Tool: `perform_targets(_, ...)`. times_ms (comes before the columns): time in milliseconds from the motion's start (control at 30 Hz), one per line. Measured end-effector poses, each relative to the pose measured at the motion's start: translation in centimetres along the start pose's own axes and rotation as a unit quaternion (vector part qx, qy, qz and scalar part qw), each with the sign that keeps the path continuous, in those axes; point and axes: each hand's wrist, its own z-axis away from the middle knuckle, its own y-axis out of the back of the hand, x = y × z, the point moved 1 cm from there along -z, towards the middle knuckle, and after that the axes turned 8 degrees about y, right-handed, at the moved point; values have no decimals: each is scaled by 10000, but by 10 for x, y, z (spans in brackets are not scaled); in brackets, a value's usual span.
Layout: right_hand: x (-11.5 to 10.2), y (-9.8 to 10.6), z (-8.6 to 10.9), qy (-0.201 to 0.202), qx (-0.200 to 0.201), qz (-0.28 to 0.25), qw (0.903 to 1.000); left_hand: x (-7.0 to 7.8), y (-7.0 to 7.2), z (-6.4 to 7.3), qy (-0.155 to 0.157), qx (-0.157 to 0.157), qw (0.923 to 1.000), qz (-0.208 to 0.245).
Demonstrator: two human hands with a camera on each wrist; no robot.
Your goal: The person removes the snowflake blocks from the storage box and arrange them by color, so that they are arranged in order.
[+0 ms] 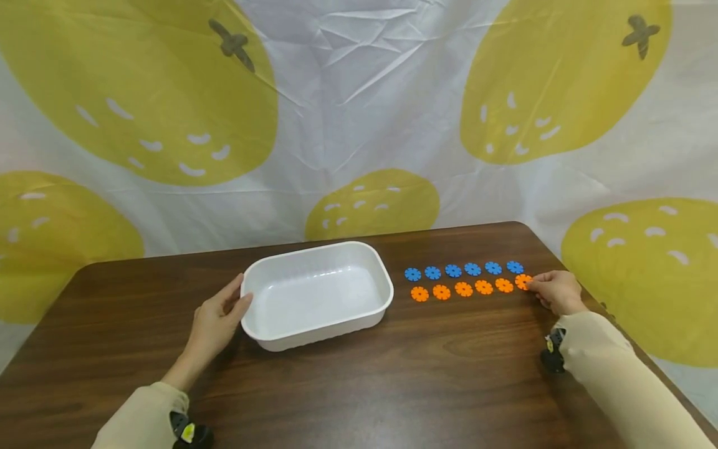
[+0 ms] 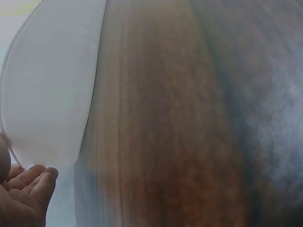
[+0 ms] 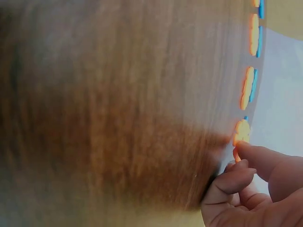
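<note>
My left hand (image 1: 215, 318) holds the left end of a white plastic basin (image 1: 320, 299), thumb over the rim and fingers along the outside. In the left wrist view the fingers (image 2: 35, 184) curl at the basin's end wall (image 2: 52, 85). Toward the table's right edge, my right hand (image 1: 558, 292) pinches the rightmost orange notched disc (image 1: 523, 282) between thumb and fingers. The right wrist view shows that orange disc (image 3: 242, 132) tilted up at the fingertips. More orange discs (image 1: 464, 289) lie in a row to its left, with a row of blue notched discs (image 1: 452, 270) behind them.
The brown wooden table (image 1: 392, 374) has its right edge close beside my right hand. Behind it hangs a white cloth (image 1: 359, 125) printed with yellow fruit. A dark strap with a device (image 1: 554, 351) sits on my right wrist, and another (image 1: 189, 430) on the left.
</note>
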Motion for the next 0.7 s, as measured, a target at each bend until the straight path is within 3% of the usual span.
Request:
perform_targets(400,-3,-6,2,127,20,641,9979,-4,4,1,92,-84,9997,197)
perform_targets(700,-2,-4,5,144,56,357,9992,-7,3,0,200,-228,9992,258)
